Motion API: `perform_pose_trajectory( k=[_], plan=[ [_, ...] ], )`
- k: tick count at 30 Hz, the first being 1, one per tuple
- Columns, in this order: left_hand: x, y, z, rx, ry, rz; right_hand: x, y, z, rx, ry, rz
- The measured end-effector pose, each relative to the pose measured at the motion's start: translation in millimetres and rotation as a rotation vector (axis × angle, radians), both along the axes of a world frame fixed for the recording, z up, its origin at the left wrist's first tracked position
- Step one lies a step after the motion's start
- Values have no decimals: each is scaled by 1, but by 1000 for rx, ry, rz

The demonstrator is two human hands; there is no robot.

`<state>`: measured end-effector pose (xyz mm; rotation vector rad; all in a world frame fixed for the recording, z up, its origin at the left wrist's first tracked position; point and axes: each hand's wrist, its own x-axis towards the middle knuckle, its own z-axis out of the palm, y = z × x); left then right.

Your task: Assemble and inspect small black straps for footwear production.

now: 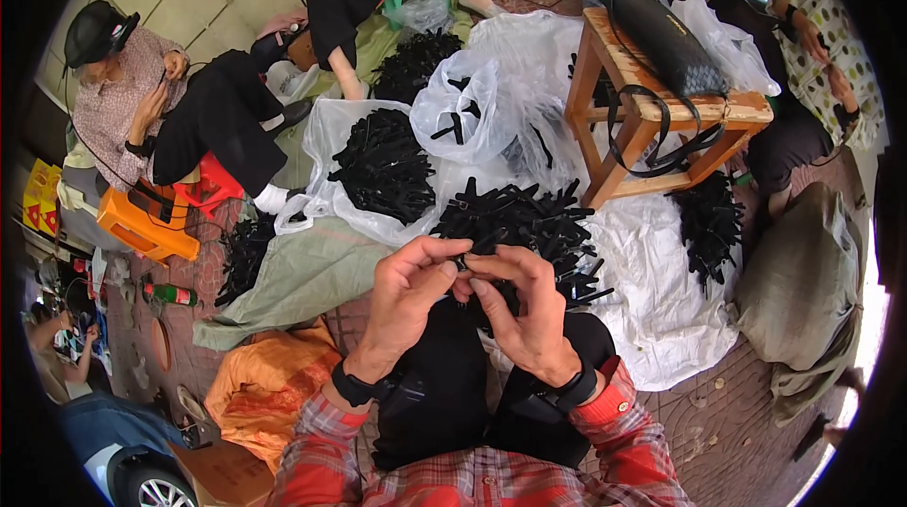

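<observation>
My left hand (406, 297) and my right hand (525, 310) meet above my lap, thumbs and forefingers pinched together. Between the fingertips is a small dark piece (461, 264), mostly covered by them, so its kind does not show. Just beyond my hands spreads a heap of black plastic pieces (515, 219), slim and clip-like. Another pile of such pieces (383, 167) fills an opened clear plastic bag (326, 134) farther left. A third clear bag (453, 96) behind it holds a few more.
A wooden stool (652, 105) carrying a black handbag (666, 44) stands at the right. White sheeting (661, 318) covers the ground beneath. An orange sack (269, 384) lies left of my knees, a stuffed grey-green sack (798, 271) far right. Several people sit around, one beside an orange stool (146, 223).
</observation>
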<state>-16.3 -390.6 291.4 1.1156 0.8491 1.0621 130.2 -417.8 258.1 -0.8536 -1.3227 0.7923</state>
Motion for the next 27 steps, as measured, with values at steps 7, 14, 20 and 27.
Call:
perform_pose_trajectory(
  k=[7, 14, 20, 27],
  plan=[
    [4, -3, 8, 0, 36, 2, 20, 10, 19, 105, -376, -112],
    [0, -1, 9, -25, 181, -95, 19, -1, 13, -161, -162, 157],
    [9, -8, 1, 495, 755, -23, 16, -1, 9, -228, -199, 151],
    [1, -1, 3, 287, 479, -89, 25, 3, 6, -433, -42, 293]
  ],
)
